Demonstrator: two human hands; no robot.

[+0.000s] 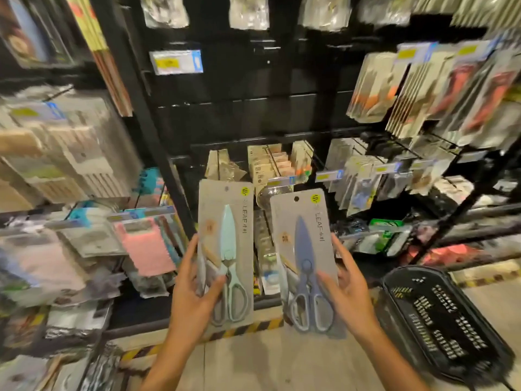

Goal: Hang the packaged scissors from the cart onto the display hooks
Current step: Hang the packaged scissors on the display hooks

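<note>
Mint scissors pack (pixel 225 255) upright, blue scissors pack (pixel 307 261) upright, grey cards.

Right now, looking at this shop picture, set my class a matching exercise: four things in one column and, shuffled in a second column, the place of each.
Column one:
1. Mint-green scissors pack
2. Blue scissors pack
3. Black basket
4. Pink packet

Column two:
A. On the floor at the lower right
B. Held in the left hand
C. On the display to the left of both hands
D. Held in the right hand

Pairs: 1-B, 2-D, 3-A, 4-C
</note>
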